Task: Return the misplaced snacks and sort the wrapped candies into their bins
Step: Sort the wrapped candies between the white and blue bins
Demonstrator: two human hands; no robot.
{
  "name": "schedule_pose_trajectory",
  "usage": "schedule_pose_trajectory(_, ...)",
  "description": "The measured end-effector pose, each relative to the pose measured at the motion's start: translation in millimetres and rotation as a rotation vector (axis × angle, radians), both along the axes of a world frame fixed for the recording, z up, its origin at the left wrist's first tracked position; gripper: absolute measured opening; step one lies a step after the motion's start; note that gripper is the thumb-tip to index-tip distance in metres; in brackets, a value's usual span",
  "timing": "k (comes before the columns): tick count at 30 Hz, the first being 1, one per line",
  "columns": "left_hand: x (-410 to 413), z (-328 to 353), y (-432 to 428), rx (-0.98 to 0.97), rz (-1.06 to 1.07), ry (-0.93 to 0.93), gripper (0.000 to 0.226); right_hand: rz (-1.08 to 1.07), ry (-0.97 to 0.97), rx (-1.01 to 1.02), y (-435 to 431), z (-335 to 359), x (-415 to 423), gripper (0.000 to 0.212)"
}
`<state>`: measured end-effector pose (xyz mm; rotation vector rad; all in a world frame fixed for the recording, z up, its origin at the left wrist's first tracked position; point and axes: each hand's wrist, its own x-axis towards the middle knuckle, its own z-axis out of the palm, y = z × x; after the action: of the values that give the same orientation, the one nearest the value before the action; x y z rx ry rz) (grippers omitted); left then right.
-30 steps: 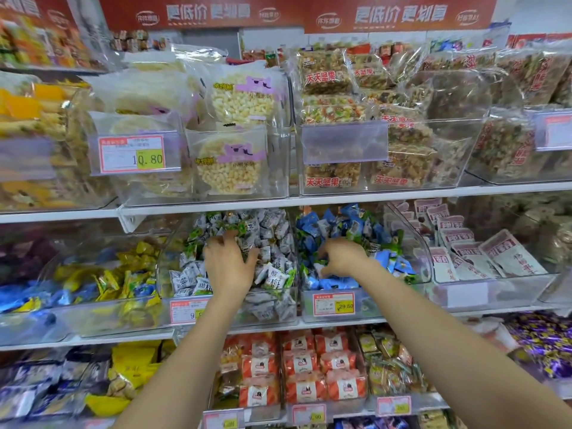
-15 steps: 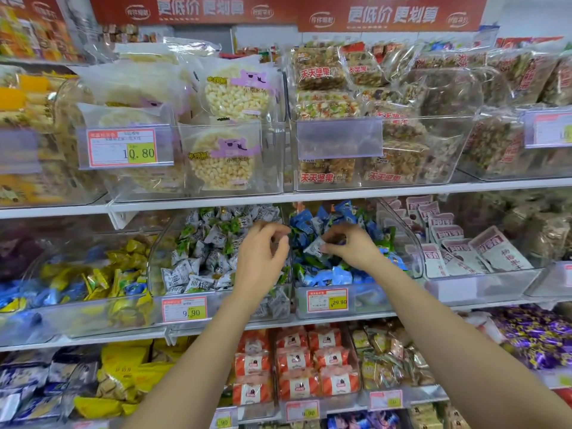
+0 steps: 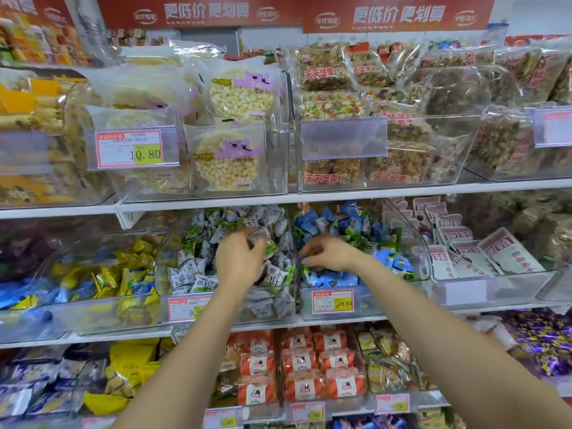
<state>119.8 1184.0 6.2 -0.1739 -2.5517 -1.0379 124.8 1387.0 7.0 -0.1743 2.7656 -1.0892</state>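
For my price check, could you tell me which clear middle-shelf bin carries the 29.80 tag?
The clear plastic bin of blue-wrapped candies, where the right hand reaches; the neighbouring bin holds grey-and-green candies.

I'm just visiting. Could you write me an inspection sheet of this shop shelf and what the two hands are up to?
Surface: white shelf with clear bins in a row.
Job's things: grey candies fill the grey-candy bin. Blue candies fill the blue-candy bin, with green-wrapped candies mixed in.
Clutter: rice cakes and nut bars above, orange packets below, price tag on the blue-candy bin.
Hands: left hand over the grey-candy bin, fingers pinching a grey candy. Right hand in the blue-candy bin, fingers curled; any hold is hidden.
Cables: nothing seen.
Surroundings: red banner on top.
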Motion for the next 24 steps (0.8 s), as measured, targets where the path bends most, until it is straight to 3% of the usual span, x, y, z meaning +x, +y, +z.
schedule_pose_trajectory(4,0,-22,-13,-0.064,0.072,-0.047,0.037,-0.023,-0.038,0.313,-13,-10,-16,0.034)
schedule_pose_trajectory(9,9,-17,-10,-0.037,0.05,0.06,0.028,-0.044,-0.078,0.32,-10,-12,-23,0.028)
schedule_pose_trajectory(12,15,-12,-1,0.017,-0.057,0.142,0.019,-0.137,0.048,0.12,4,-12,-17,0.022)
schedule_pose_trajectory(15,21,-7,12,0.046,-0.211,0.185,0.016,-0.239,0.154,-0.268,17,-4,2,0.02)
schedule_pose_trajectory(18,25,-2,31,0.0,-0.293,0.104,0.036,-0.17,0.119,-0.544,21,9,24,0.021)
schedule_pose_trajectory(24,26,1,32,0.159,-0.286,0.056,0.033,-0.092,0.098,-0.602,21,19,29,0.009)
